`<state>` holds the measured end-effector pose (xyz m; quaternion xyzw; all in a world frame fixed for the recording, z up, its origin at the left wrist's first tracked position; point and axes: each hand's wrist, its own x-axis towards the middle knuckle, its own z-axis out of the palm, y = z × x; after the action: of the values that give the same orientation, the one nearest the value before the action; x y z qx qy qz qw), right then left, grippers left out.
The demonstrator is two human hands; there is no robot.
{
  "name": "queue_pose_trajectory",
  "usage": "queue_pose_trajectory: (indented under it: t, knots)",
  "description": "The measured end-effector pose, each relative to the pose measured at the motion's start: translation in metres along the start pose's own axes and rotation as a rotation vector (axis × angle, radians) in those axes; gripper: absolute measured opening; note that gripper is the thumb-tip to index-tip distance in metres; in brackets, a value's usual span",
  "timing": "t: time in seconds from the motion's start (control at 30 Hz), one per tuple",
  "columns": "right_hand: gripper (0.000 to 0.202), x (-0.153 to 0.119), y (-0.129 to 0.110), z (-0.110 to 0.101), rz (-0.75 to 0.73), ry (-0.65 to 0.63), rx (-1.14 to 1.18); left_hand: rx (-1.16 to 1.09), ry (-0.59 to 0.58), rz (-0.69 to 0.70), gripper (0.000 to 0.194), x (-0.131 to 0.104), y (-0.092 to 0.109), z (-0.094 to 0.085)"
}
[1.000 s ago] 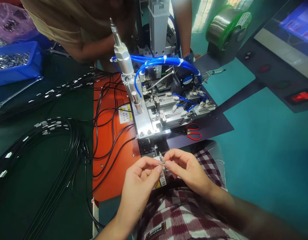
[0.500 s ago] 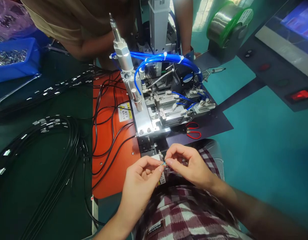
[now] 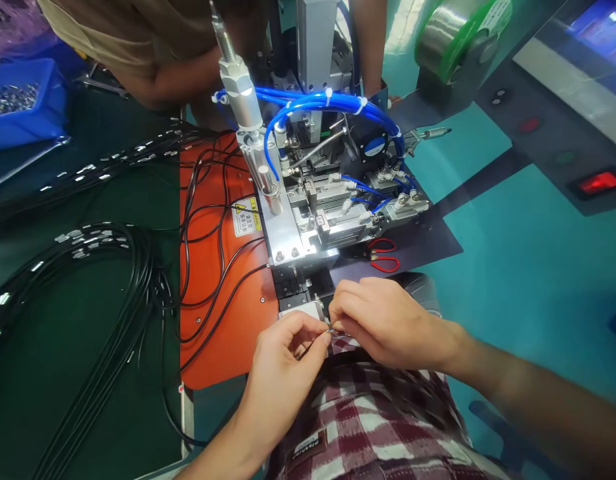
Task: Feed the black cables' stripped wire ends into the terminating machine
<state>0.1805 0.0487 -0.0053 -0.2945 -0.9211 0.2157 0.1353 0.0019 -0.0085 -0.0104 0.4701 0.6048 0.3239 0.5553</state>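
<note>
Just above my lap, both hands meet at the fingertips. My left hand [image 3: 288,363] is closed, thumb and index finger pinching the thin wires [image 3: 330,330], of which only a tiny bit shows. From the other side my right hand [image 3: 391,323] also pinches them, its fingers curled and its back turned up. Most of the wires are hidden by the fingertips. Right behind the hands stands a metal machine [image 3: 333,223] with cylinders and blue air hoses [image 3: 333,103].
Black cables [image 3: 138,267] lie bundled on the dark green table and cross the orange plate [image 3: 228,353]. Red-handled cutters [image 3: 385,263] rest beside the machine. A blue bin [image 3: 43,123] of metal parts, a solder spool [image 3: 451,37] and a co-worker's arm [image 3: 188,80] are farther back.
My right hand has rolled over, so its back now faces up and hides more of the wires, whose colours showed before. The left hand keeps its pinch. The view has shifted slightly.
</note>
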Motion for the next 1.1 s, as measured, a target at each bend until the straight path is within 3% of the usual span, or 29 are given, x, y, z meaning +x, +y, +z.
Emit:
queue_pose_trajectory:
  t: [0.17,0.5,0.73,1.1]
  knots:
    - [0.010,-0.0037,0.0048,-0.0044,0.064,0.011,0.156,-0.007,-0.007,-0.013,0.009,-0.0006,0.0015,-0.0009]
    - [0.015,-0.0028,0.0056,-0.0049,-0.073,-0.022,-0.007,-0.007,-0.023,0.008,0.007,-0.0013,0.0001,-0.0001]
    - [0.016,-0.0045,0.0072,-0.0052,-0.063,-0.028,-0.003,0.003,-0.013,0.013,0.007,-0.0017,0.0010,0.0000]
    - [0.016,-0.0023,0.0073,-0.0052,-0.191,-0.149,-0.117,0.073,-0.131,-0.015,0.011,-0.0007,-0.0025,0.0004]
